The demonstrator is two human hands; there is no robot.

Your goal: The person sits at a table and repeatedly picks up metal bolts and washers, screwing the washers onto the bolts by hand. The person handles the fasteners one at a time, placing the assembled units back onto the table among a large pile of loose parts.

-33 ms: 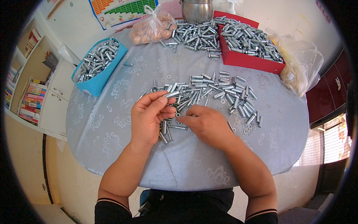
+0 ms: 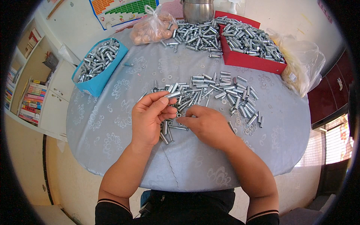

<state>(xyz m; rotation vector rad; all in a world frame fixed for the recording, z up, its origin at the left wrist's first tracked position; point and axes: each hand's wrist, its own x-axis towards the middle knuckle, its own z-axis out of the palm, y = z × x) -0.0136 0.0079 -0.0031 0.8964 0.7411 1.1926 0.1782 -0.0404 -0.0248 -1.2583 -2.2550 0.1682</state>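
Observation:
My left hand (image 2: 147, 119) pinches a silvery metal sleeve (image 2: 173, 95) between thumb and forefinger, a little above the table. Bent and closed, the fingers of my right hand (image 2: 207, 125) reach down to small nuts (image 2: 179, 115) and washers below the left hand; whatever is between the fingertips is hidden. Long thin bolts (image 2: 193, 98) lie just beyond both hands. More sleeves (image 2: 240, 93) spread out to the right, with loose flat washers (image 2: 249, 129) beside them. Several bolts (image 2: 165, 138) also rest below my left fingers.
A blue box (image 2: 98, 84) full of assembled anchor bolts stands at the left. At the back are a red box (image 2: 251, 62) heaped with them, a loose pile (image 2: 198, 35), a metal pot (image 2: 198, 13) and a bag of round brown items (image 2: 153, 30). Another clear bag (image 2: 305, 62) sits far right.
My right fingertips have shifted very slightly left among the nuts. My left hand and the sleeve in it have stayed put.

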